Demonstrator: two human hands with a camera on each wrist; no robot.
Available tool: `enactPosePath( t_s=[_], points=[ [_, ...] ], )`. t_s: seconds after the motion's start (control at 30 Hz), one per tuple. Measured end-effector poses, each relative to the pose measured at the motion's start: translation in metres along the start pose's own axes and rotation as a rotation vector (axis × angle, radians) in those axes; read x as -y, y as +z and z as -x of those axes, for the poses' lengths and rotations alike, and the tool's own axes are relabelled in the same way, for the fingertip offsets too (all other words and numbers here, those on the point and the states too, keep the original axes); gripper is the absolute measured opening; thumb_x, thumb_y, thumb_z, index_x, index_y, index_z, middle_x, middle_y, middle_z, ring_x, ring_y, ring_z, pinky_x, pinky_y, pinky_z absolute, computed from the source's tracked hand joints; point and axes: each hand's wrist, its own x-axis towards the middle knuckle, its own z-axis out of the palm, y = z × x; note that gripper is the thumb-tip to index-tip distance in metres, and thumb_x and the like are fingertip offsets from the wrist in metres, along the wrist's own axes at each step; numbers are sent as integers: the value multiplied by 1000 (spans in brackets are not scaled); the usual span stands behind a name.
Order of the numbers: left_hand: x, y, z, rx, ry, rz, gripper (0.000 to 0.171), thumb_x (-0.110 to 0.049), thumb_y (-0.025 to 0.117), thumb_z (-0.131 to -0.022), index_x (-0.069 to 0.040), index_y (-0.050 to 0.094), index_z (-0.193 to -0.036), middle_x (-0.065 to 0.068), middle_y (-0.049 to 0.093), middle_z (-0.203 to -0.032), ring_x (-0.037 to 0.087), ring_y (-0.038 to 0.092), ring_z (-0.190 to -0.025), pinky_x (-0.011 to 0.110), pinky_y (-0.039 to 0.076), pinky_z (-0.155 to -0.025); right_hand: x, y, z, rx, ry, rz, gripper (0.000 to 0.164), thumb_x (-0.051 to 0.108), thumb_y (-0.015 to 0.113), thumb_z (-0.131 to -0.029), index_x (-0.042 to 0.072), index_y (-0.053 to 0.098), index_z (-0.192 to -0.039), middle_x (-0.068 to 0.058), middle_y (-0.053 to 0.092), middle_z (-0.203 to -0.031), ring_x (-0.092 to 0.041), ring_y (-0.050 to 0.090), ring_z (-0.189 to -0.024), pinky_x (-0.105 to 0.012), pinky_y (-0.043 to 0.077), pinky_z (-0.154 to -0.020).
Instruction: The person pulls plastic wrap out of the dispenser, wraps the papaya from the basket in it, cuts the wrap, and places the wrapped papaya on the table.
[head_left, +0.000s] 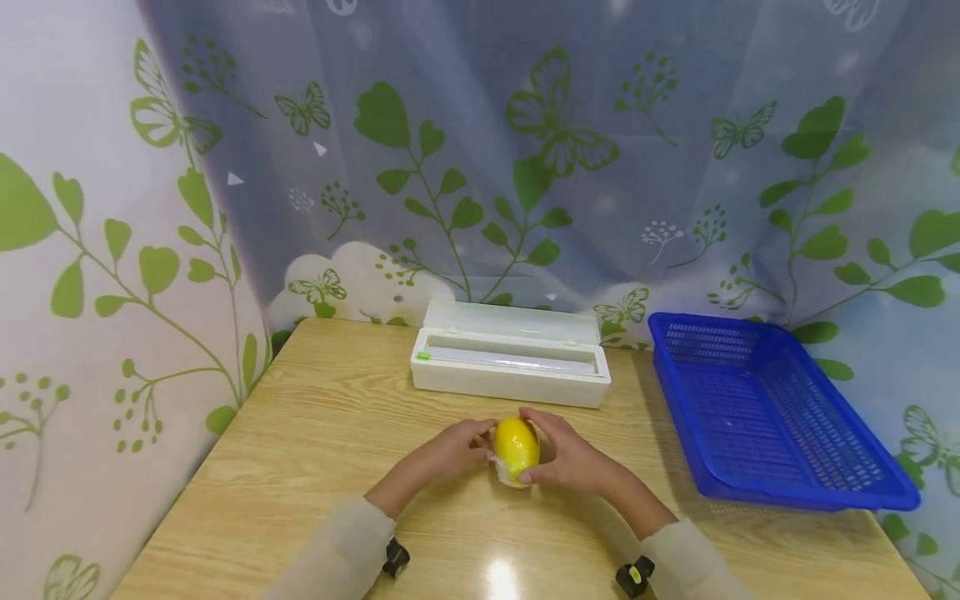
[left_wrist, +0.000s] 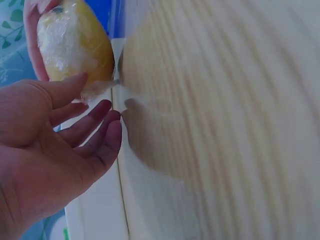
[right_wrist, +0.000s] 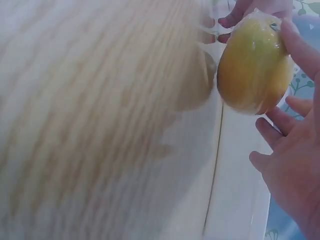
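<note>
A yellow, mango-like fruit (head_left: 516, 443) wrapped in clear cling film (left_wrist: 65, 42) is held between the hands just above the table. My right hand (head_left: 570, 454) grips it from the right, thumb on the near side and fingers on the far side. On the left, my left hand (head_left: 457, 450) is beside the fruit, thumb at the film and the other fingers loosely bent. A loose tail of film sticks out near its thumb in the left wrist view. Behind the hands stands a white cling film box (head_left: 510, 387), lid raised, with a film roll (head_left: 517, 361) inside.
A blue plastic basket (head_left: 750, 417) stands at the right of the wooden table (head_left: 330, 417). A patterned curtain (head_left: 480, 167) hangs along the back and sides. A black band (head_left: 395, 557) is on the left wrist, another (head_left: 634, 577) on the right.
</note>
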Motion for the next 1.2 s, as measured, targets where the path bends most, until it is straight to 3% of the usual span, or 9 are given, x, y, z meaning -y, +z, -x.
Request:
enactPosePath(
  t_s=[0.17,0.3,0.4,0.53,0.73,0.87,1.03,1.2],
  points=[
    [-3,5,1,-11,-3,-18,45,-13,61,-101,-13,53,-146,3,67,-120,21,61,-113,41,51,-99,3,-1,1,7,-39,13,100,41,84,-82,14,27,-160,-16,34,-159,-42,28,-148,-69,24,-115],
    [-5,4,3,-17,-33,-6,52,-13,61,-101,-8,46,-151,9,65,-127,25,61,-115,43,52,-99,6,-2,1,-16,-68,103,102,38,86,-81,11,27,-159,-17,39,-156,-43,32,-145,-69,28,-113],
    [-9,3,4,-38,-52,17,58,-15,62,-101,-7,41,-154,15,59,-136,27,61,-114,43,53,-97,10,-3,-1,-38,-77,217,104,36,86,-79,10,26,-159,-17,42,-155,-44,32,-144,-67,22,-117],
    [-15,3,4,-66,-30,73,57,-20,64,-101,-9,44,-152,14,55,-140,25,60,-111,41,54,-94,16,-3,-4,-33,-96,354,108,33,87,-75,8,24,-160,-17,43,-154,-41,35,-145,-65,9,-121],
    [-22,5,3,-70,-9,141,61,-34,66,-99,-7,47,-150,12,52,-136,22,59,-107,36,56,-90,21,2,-7,-10,-114,469,116,39,88,-77,12,15,-162,-13,39,-158,-32,36,-147,-63,8,-122],
    [-19,4,4,-75,-38,131,67,-40,69,-95,-9,47,-150,12,52,-139,23,61,-107,36,57,-87,20,2,-6,-3,-111,382,117,40,87,-78,14,12,-163,-14,35,-161,-35,30,-150,-64,6,-122],
    [-11,0,8,-61,-49,124,62,-37,69,-96,-12,48,-149,11,54,-144,27,61,-112,41,56,-90,13,-2,-3,11,-57,162,113,38,85,-81,14,11,-163,-17,22,-165,-42,20,-151,-68,19,-118],
    [-7,-3,13,-39,-72,149,63,-37,67,-98,-14,45,-152,9,55,-145,28,62,-116,45,55,-93,3,1,-5,53,-15,47,111,37,83,-83,13,9,-163,-17,25,-165,-40,25,-151,-63,25,-118]
  ],
)
